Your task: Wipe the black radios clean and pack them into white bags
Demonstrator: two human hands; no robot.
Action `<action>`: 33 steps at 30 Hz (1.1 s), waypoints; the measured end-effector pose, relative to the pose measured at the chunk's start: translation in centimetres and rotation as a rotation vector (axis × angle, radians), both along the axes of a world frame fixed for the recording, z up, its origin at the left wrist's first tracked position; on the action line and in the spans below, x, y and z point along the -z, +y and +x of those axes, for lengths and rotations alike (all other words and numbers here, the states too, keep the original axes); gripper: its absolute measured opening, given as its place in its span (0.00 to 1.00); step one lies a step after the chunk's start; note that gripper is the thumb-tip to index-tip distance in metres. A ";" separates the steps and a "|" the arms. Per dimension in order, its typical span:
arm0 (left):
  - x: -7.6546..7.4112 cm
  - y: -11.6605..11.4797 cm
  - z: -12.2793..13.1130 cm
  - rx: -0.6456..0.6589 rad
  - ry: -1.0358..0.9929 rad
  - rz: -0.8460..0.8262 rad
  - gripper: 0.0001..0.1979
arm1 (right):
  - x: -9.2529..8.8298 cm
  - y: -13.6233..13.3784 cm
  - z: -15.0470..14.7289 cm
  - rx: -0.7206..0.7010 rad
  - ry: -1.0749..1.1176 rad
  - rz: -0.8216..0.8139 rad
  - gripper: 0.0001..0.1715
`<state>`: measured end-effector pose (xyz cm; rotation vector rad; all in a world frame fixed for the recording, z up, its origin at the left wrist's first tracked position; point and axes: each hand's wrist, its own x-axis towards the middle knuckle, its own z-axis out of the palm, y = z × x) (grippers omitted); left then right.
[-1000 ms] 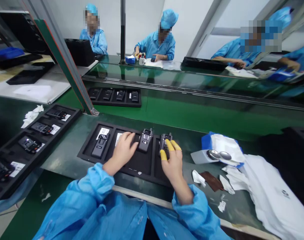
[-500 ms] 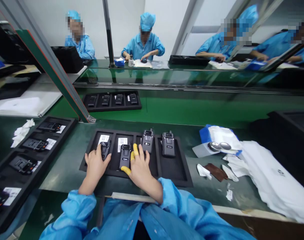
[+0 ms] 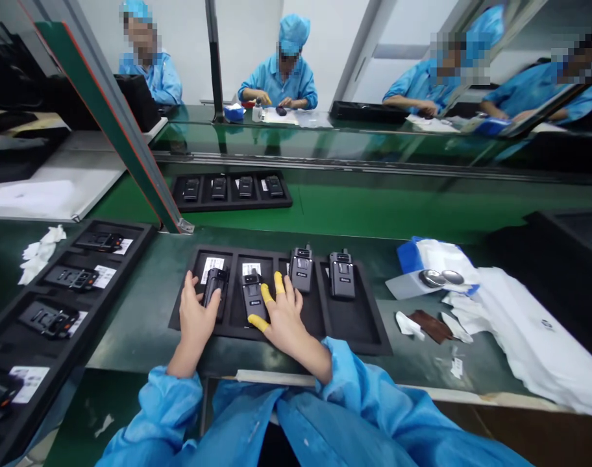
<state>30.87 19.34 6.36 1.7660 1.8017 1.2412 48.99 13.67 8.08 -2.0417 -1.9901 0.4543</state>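
A black foam tray with compartments lies before me, holding several black walkie-talkies. My left hand is at the leftmost walkie-talkie, which is turned on its side, with the thumb against it and the other fingers bent along its left. My right hand wears yellow finger cots on three digits. Its thumb and a finger hold the lower right of the second walkie-talkie, which lies face up and slightly tilted. Two more, a third walkie-talkie and a fourth walkie-talkie, rest face up toward the tray's back.
Another foam tray with radios stands at left; a third tray lies on the green belt. A metal post rises at left. At right are a blue box, scraps and a white bag. Co-workers sit opposite.
The leftmost walkie-talkie has been turned onto its side under my left hand. The second has rotated slightly, showing its antenna. The view has shifted a little.
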 end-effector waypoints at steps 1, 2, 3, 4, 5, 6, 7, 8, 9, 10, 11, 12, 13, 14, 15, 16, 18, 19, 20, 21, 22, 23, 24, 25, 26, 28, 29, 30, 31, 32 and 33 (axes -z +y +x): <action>0.1 0.2 -0.3 0.007 -0.029 -0.052 0.38 | -0.1 0.1 -0.2 -0.022 0.010 -0.001 0.41; 0.2 0.4 -0.6 0.013 -0.044 -0.096 0.39 | -0.2 0.2 -0.5 -0.035 0.012 0.005 0.41; 0.4 0.5 -0.8 0.019 -0.054 -0.128 0.39 | -0.2 0.3 -0.7 -0.032 0.004 0.019 0.41; 0.5 0.6 -1.0 0.023 -0.067 -0.146 0.39 | -0.2 0.4 -0.8 -0.014 -0.012 0.035 0.41; 0.6 0.7 -1.1 0.027 -0.091 -0.154 0.39 | -0.1 0.5 -0.9 0.012 -0.032 0.047 0.40; 0.7 0.7 -1.1 0.034 -0.131 -0.156 0.38 | 0.1 0.6 -1.0 0.037 -0.049 0.055 0.39; 0.7 0.7 -1.0 0.042 -0.186 -0.155 0.38 | 0.3 0.7 -1.0 0.053 -0.060 0.060 0.37; 0.8 0.7 -1.0 0.052 -0.252 -0.151 0.38 | 0.6 0.7 -1.0 0.059 -0.059 0.065 0.35; 0.8 0.6 -0.9 0.067 -0.323 -0.146 0.38 | 0.9 0.8 -0.9 0.060 -0.045 0.076 0.33; 0.8 0.6 -0.9 0.083 -0.403 -0.137 0.38 | 1.2 0.8 -0.8 0.061 -0.020 0.100 0.31; 0.8 0.6 -0.9 0.102 -0.491 -0.128 0.39 | 1.5 0.7 -0.8 0.067 0.014 0.138 0.29; 0.7 0.6 -0.9 0.118 -0.585 -0.122 0.39 | 1.8 0.7 -0.7 0.077 0.059 0.187 0.28; 0.6 0.6 -1.0 0.127 -0.684 -0.121 0.40 | 2.0 0.6 -0.7 0.082 0.116 0.239 0.27; 0.4 0.6 -1.0 0.131 -0.782 -0.128 0.39 | 2.2 0.5 -0.7 0.078 0.188 0.284 0.26; 0.1 0.5 -1.1 0.129 -0.877 -0.143 0.38 | 2.3 0.5 -0.7 0.064 0.273 0.309 0.26; -0.2 0.3 -1.1 0.127 -0.967 -0.162 0.36 | 2.4 0.5 -0.8 0.050 0.369 0.303 0.26; -1.0 -0.2 -0.9 0.140 -1.119 -0.202 0.29 | 2.4 0.5 -1.1 0.051 0.561 0.213 0.30; -1.4 -0.6 -0.8 0.152 -1.177 -0.228 0.24 | 2.4 0.6 -1.3 0.069 0.638 0.157 0.33; -1.8 -1.0 -0.5 0.160 -1.221 -0.260 0.20 | 2.4 0.7 -1.5 0.092 0.695 0.112 0.36; -2.2 -1.4 -0.3 0.162 -1.250 -0.299 0.16 | 2.3 0.8 -1.7 0.109 0.734 0.083 0.39; -2.5 -1.8 0.0 0.154 -1.267 -0.346 0.13 | 2.3 1.0 -1.8 0.114 0.755 0.075 0.41; -2.7 -2.1 0.2 0.138 -1.276 -0.400 0.12 | 2.3 1.1 -1.9 0.111 0.763 0.077 0.42; -2.9 -2.4 0.4 0.113 -1.286 -0.456 0.13 | 2.3 1.2 -2.0 0.105 0.763 0.078 0.42; -3.0 -2.6 0.6 0.085 -1.295 -0.511 0.14 | 2.4 1.3 -2.0 0.101 0.762 0.073 0.42; -3.1 -2.8 0.8 0.061 -1.305 -0.562 0.16 | 2.4 1.3 -2.0 0.101 0.760 0.066 0.42; -3.3 -3.0 1.0 0.026 -1.324 -0.626 0.18 | 2.5 1.3 -2.0 0.109 0.763 0.049 0.42; -3.4 -3.0 1.1 0.018 -1.329 -0.636 0.19 | 2.5 1.3 -1.9 0.112 0.768 0.042 0.42; -3.5 -3.1 1.2 0.016 -1.334 -0.634 0.19 | 2.6 1.2 -1.9 0.112 0.769 0.039 0.42; -3.6 -3.1 1.3 0.015 -1.341 -0.627 0.19 | 2.6 1.1 -1.9 0.109 0.767 0.039 0.42; -3.6 -3.0 1.4 0.013 -1.349 -0.618 0.19 | 2.6 1.1 -1.8 0.106 0.762 0.039 0.42; -3.7 -3.0 1.4 0.010 -1.355 -0.612 0.20 | 2.5 1.1 -1.8 0.101 0.755 0.036 0.42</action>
